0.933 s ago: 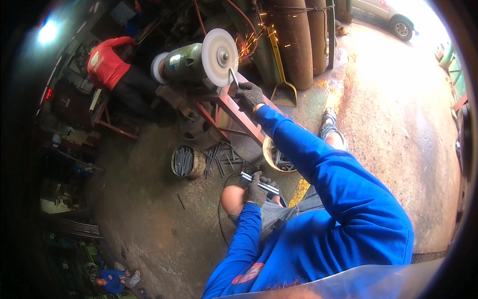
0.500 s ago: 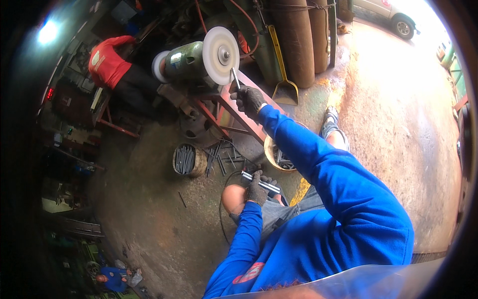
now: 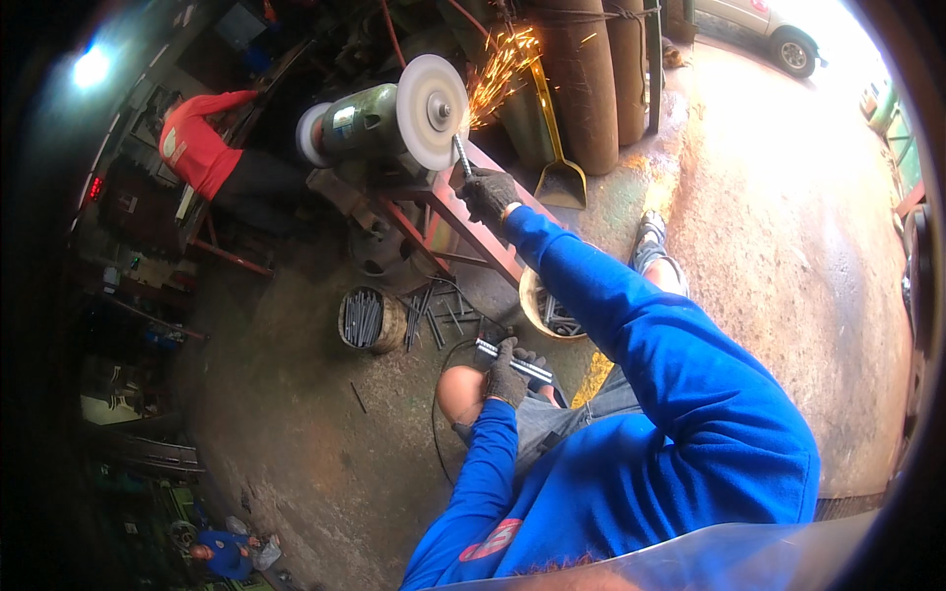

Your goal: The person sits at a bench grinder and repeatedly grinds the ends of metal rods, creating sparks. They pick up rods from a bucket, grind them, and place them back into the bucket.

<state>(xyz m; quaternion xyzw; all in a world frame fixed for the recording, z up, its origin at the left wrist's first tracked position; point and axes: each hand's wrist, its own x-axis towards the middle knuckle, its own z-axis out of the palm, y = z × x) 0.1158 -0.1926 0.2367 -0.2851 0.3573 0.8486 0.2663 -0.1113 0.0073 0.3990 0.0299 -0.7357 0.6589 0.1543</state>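
In a dark glove, my right hand (image 3: 487, 195) is closed around a short metal rod (image 3: 462, 156). The rod's far end meets the rim of the pale grinding wheel (image 3: 432, 112) on a green bench grinder (image 3: 360, 120). Orange sparks (image 3: 505, 74) fly up and to the right from the wheel. My left hand (image 3: 506, 372), gloved too, rests by my knee and grips several metal rods (image 3: 530, 368). Just right of my knees stands a light-coloured bucket (image 3: 532, 307) with rods inside, partly covered by my right sleeve.
The grinder sits on a red metal stand (image 3: 473, 225). A container full of rods (image 3: 365, 320) stands on the floor, with loose rods (image 3: 434, 313) beside it. Behind are brown gas cylinders (image 3: 579, 94) and a yellow-handled shovel (image 3: 562, 182). A person in red (image 3: 202, 148) works at far left.
Sparks now spray from the wheel, where none showed before. My right hand and its rod have shifted very slightly left. The person in red leans further left. My left hand stays put.
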